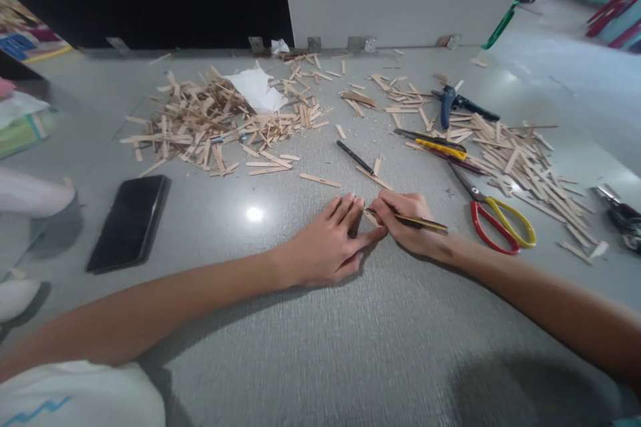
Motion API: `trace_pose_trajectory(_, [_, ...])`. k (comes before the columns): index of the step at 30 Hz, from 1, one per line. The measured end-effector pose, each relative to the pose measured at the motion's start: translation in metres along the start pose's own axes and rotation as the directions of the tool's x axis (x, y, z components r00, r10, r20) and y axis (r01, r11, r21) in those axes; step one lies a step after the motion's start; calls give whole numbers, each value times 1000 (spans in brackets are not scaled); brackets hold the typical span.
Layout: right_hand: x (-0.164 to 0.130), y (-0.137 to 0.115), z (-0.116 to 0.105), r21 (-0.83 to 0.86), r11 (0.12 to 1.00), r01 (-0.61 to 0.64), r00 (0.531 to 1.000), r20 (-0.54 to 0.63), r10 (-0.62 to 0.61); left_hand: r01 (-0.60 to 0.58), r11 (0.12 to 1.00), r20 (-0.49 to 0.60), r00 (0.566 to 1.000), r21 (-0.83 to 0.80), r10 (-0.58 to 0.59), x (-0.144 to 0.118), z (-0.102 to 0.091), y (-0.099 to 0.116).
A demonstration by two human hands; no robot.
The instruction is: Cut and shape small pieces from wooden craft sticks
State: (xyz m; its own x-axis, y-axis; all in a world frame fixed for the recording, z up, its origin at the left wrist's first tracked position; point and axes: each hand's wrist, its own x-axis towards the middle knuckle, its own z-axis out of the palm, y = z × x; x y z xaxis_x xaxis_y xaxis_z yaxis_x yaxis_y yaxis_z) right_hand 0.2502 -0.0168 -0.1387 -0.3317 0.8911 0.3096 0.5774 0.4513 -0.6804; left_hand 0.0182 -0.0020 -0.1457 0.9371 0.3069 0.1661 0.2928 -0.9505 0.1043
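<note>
Left hand (328, 240) is lying flat, fingers spread, pinning a small wooden stick (371, 217) to the surface (350, 347). Right hand (406, 220) is closed around a pencil (423, 222), tip touching the stick. It's looking thin, light and snappable, so I'd be pressing it near the middle, gently.

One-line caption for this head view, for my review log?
Left hand pins a small wooden stick piece on the grey table while right hand marks it with a striped pencil.

Pencil (420, 222) tilted, tip on flat wooden stick (371, 217).
</note>
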Motion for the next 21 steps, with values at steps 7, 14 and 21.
trace_pose_trajectory(7, [2,-1,1,0,1000,6,1000,7,-6,2,1000,25,1000,28,-3,0,0,0])
trace_pose_trajectory(14, [2,0,0,-10,1000,25,1000,13,-25,-1,999,22,1000,-46,2,-1,4,-3])
trace_pose_trajectory(21, [3,-1,1,3,1000,31,999,10,-31,-10,991,27,1000,-137,14,0,6,-6])
